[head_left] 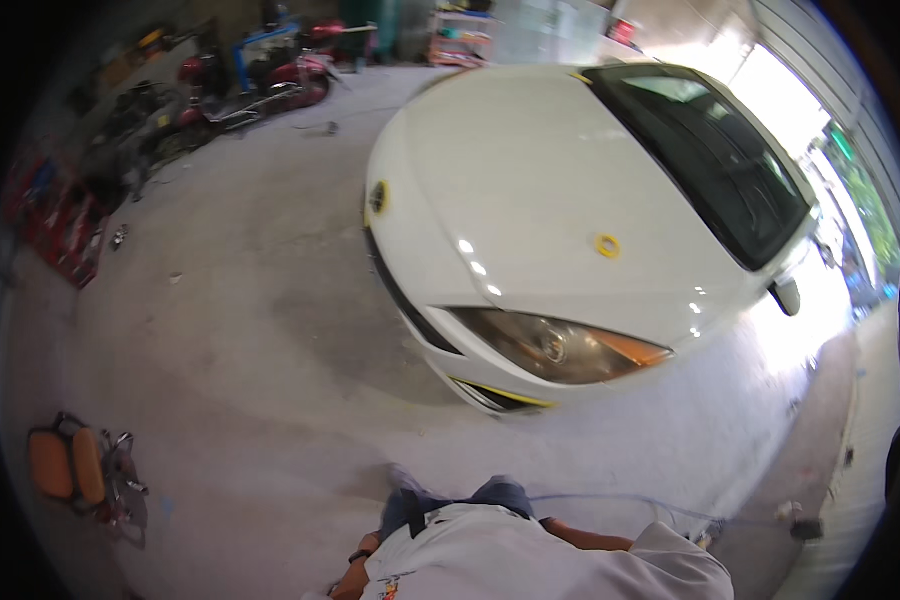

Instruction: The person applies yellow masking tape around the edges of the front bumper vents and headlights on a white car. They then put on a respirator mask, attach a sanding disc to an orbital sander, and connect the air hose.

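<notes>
A white car (510, 180) stands in front of me, its nose toward the left. On its hood lies a yellow roll of tape (608, 246). The near headlight (555, 345) looks hazy, with an orange corner. Yellow tape rings the round front emblem (379, 198), and a yellow strip (500, 392) edges the lower bumper opening. My left hand (370, 543) hangs at my side below a dark wristband, its fingers hidden. My right hand (550, 525) is low against my hip, its fingers also out of sight. Both are apart from the car.
An orange-padded seat (52, 463) with a metal frame stands at lower left. Red motorcycles (295, 80) and a red rack (65, 225) line the left side. A thin hose (620, 497) crosses the floor at right. A shelf cart (460, 40) stands at the back.
</notes>
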{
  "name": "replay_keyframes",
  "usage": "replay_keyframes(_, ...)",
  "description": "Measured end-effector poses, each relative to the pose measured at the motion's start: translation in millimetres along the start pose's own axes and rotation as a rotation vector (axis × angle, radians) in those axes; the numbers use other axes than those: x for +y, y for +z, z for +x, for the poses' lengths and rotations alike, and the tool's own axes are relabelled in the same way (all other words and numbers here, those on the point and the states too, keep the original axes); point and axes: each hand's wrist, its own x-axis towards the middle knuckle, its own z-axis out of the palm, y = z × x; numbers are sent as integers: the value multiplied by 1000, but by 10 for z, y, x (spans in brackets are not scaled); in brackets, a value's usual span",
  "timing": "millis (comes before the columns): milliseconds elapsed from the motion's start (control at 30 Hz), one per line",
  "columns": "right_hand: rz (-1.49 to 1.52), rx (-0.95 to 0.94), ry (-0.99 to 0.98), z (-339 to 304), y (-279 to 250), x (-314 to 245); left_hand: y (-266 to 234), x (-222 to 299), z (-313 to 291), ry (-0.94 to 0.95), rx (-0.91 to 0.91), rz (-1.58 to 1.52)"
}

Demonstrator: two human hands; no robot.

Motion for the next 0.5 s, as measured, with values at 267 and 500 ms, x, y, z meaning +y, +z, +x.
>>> replay_keyframes(267, 524, 248, 276, 1407, -3078, -319, -2239, -1386, 176, -440, 726, -563)
replay_keyframes(500, 270, 13, 163, 3421, -4863, -441, -2943, -2010, 602, -506, 587, -751)
